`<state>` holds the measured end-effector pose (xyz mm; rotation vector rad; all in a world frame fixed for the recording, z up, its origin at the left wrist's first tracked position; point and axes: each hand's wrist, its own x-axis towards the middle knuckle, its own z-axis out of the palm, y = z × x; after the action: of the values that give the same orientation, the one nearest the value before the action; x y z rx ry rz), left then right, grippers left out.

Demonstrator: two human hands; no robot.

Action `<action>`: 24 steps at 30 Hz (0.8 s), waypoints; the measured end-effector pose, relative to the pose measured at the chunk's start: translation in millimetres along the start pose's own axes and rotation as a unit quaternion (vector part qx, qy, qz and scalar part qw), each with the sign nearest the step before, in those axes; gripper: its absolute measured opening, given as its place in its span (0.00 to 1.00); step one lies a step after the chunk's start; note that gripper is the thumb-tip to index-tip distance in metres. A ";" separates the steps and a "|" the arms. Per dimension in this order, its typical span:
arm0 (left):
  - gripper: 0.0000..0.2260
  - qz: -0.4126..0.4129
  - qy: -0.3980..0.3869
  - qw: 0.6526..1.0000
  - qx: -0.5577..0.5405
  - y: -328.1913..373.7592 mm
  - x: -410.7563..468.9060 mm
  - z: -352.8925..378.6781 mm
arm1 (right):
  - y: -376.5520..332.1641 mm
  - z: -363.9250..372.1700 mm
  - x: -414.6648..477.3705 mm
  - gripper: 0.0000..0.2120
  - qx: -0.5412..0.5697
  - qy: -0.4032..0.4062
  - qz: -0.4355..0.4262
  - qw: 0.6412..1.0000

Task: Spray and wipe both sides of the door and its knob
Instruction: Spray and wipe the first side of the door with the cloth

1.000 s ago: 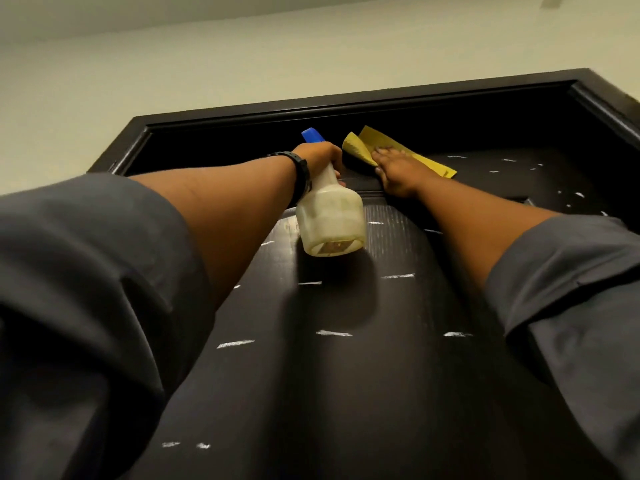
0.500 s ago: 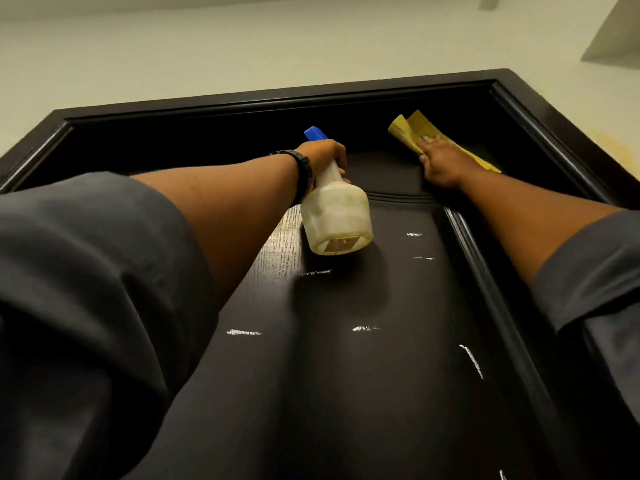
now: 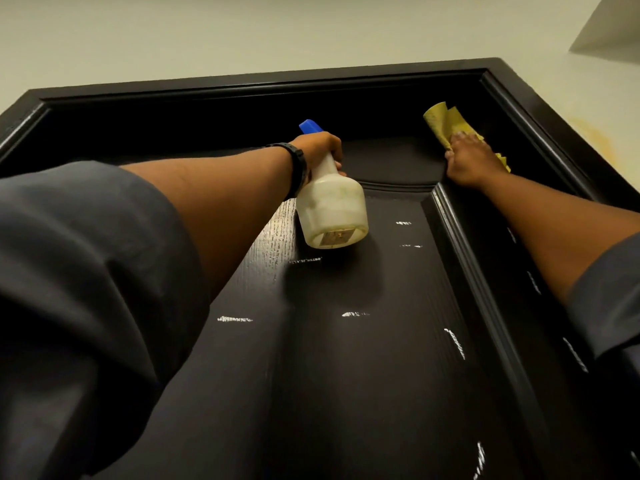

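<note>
Top of the door [image 3: 346,375], wiping in progress.
This side carries white spray streaks [image 3: 235,319] across the panel, unwiped by my judgement; knob out of view, other side unseen. The spray bottle [image 3: 330,209] hangs by its neck from my gripping left hand [image 3: 320,147], base before the panel. The yellow cloth [image 3: 446,126] lies under my right hand [image 3: 467,161], fingers flat, pressed to the top right corner.

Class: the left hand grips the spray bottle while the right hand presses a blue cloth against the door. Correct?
No. The head view shows a yellow cloth under the right hand, against the door; the left hand grips the spray bottle.
</note>
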<state>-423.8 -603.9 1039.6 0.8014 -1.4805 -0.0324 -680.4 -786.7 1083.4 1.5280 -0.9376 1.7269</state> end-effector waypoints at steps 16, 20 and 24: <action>0.04 -0.091 -0.147 0.976 -0.129 -35.1 -56.5 92.9 | 2.6 -13.7 -129.1 0.26 0.001 -0.038 0.023 0.999; 0.04 -0.083 -0.150 0.976 -0.132 -42.1 -70.2 121.0 | 2.6 -17.8 -153.8 0.26 0.003 -0.039 0.034 0.999; 0.05 -0.086 -0.167 0.972 -0.141 -48.6 -76.9 138.0 | 1.4 -18.0 -163.5 0.27 0.008 -0.046 0.044 0.998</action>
<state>-534.9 -665.6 933.8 0.7119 -1.6698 -0.5200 -671.9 -773.3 919.7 1.6105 -1.0534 1.7417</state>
